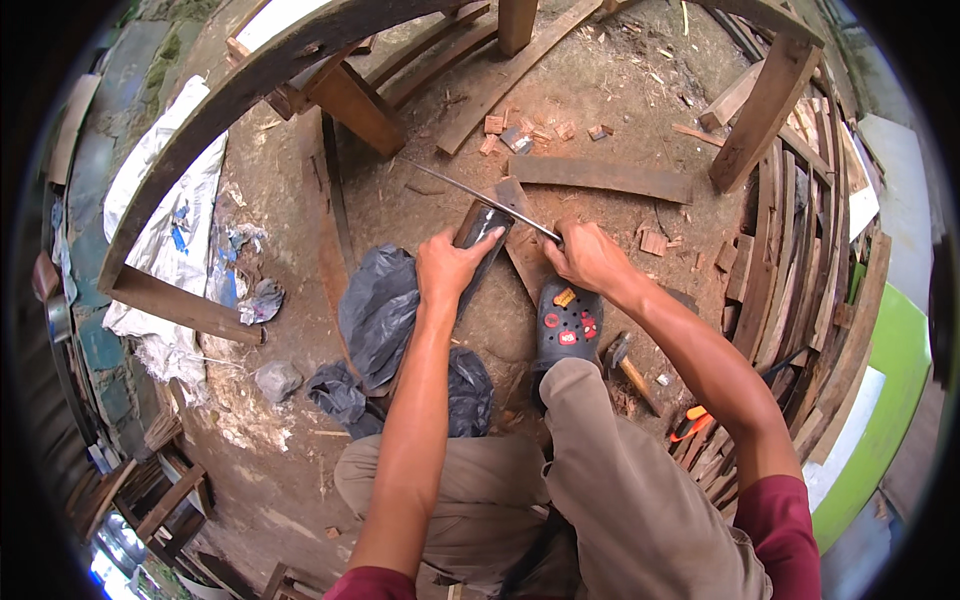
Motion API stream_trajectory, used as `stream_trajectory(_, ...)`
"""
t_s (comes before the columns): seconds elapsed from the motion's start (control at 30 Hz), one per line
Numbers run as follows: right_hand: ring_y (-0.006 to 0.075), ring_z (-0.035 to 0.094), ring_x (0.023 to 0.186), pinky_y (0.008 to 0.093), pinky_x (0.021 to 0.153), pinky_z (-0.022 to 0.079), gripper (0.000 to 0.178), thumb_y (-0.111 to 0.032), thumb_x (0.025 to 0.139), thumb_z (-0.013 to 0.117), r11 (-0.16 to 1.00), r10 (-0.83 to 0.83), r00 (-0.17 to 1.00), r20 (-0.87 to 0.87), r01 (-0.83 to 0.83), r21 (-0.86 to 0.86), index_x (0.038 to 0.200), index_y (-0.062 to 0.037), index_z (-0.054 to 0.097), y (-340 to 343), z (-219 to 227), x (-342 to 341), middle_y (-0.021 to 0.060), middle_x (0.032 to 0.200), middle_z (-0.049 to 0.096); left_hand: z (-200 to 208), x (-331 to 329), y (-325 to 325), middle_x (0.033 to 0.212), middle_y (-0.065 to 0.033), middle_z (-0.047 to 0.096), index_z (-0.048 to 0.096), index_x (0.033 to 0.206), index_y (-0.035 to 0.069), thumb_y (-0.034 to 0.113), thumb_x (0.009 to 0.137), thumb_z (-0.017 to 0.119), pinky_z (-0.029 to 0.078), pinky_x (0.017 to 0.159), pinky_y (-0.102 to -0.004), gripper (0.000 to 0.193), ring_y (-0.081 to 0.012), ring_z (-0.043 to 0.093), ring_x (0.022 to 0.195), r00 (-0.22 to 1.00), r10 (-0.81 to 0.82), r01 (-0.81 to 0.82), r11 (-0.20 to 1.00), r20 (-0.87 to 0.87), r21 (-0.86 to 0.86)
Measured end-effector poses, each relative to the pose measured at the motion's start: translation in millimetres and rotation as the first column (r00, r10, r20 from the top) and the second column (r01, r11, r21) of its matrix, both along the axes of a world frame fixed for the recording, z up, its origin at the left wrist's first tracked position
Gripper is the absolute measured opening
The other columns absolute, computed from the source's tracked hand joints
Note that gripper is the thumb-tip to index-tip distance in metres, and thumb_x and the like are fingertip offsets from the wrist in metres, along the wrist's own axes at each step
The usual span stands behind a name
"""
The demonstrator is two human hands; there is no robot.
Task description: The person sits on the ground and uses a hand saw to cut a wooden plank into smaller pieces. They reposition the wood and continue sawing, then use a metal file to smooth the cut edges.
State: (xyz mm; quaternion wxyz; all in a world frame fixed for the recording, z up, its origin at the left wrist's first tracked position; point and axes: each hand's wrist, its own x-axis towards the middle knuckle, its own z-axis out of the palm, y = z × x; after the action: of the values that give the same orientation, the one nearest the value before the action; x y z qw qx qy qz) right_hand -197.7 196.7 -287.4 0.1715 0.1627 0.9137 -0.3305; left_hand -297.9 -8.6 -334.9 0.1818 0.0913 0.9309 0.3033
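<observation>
My left hand (447,265) grips a dark, narrow block (487,226) with a shiny top, its thumb lying across the upper face. In my closed right hand (592,260) is one end of a long, thin metal tool (450,182); whether it is a blade or a file I cannot make out. The tool slants up to the left, crossing over the far end of the block. Beneath that crossing lies a flat wooden board (525,250). Black plastic sheeting (378,310) bunches beside my left forearm. My foot in a dark clog (568,318) stands just below my right hand.
A hammer (636,372) lies right of my leg, near an orange-handled tool (690,422). Stacked wooden strips (790,260) line the right side. A curved wooden frame (165,185) arches across the far left. Wood scraps (517,138) and a plank (600,178) lie ahead.
</observation>
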Motion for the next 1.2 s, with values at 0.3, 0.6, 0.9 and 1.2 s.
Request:
stream_trajectory(0.3,0.0517,0.066,0.083,0.0554,0.073,0.054,0.033,-0.027,0.093,0.063,0.999,0.034,0.999,-0.013,-0.034,-0.009,0.091,0.006,0.065,1.4,-2.9,-3.8,0.0325,0.081,0.066,1.1,-0.3,-0.4,0.073,-0.0271,0.069,0.074,0.086,-0.007,0.058,0.073,0.082,0.054,0.068,-0.0444,0.067,-0.0383,0.072,0.071,1.0,0.004,-0.003,1.0,0.027,-0.005)
stream_trajectory(0.6,0.0515,0.066,0.082,0.0548,0.071,0.054,0.034,-0.027,0.093,0.064,1.0,-0.006,1.0,-0.002,0.006,0.007,0.092,0.0066,0.064,7.8,-2.4,-9.2,0.0331,0.081,0.066,-0.6,0.7,-0.9,0.072,-0.0265,0.069,0.073,0.082,-0.007,0.059,0.073,0.082,0.053,0.068,-0.0446,0.067,-0.0382,0.071,0.071,1.0,0.011,-0.011,1.0,0.006,-0.007)
stream_trajectory(0.9,0.0512,0.066,0.081,0.0551,0.072,0.054,0.036,-0.03,0.093,0.063,0.998,-0.052,0.999,0.011,0.052,-0.03,0.093,0.0063,0.066,7.3,2.7,-4.6,0.0328,0.08,0.066,-3.2,-0.3,0.8,0.07,-0.0263,0.068,0.073,0.084,-0.007,0.057,0.074,0.082,0.053,0.067,-0.0441,0.066,-0.0374,0.071,0.068,1.0,0.019,-0.019,1.0,0.014,0.0)
stream_trajectory(1.2,0.0508,0.067,0.084,0.0551,0.074,0.054,0.038,-0.031,0.094,0.063,0.991,-0.095,0.992,-0.077,0.087,-0.104,0.091,0.0063,0.067,1.7,10.9,2.0,0.0329,0.081,0.066,-0.4,-0.7,1.4,0.07,-0.0263,0.068,0.073,0.083,-0.008,0.057,0.074,0.082,0.053,0.067,-0.0442,0.067,-0.0375,0.071,0.067,1.0,0.0,-0.001,1.0,-0.011,-0.029)
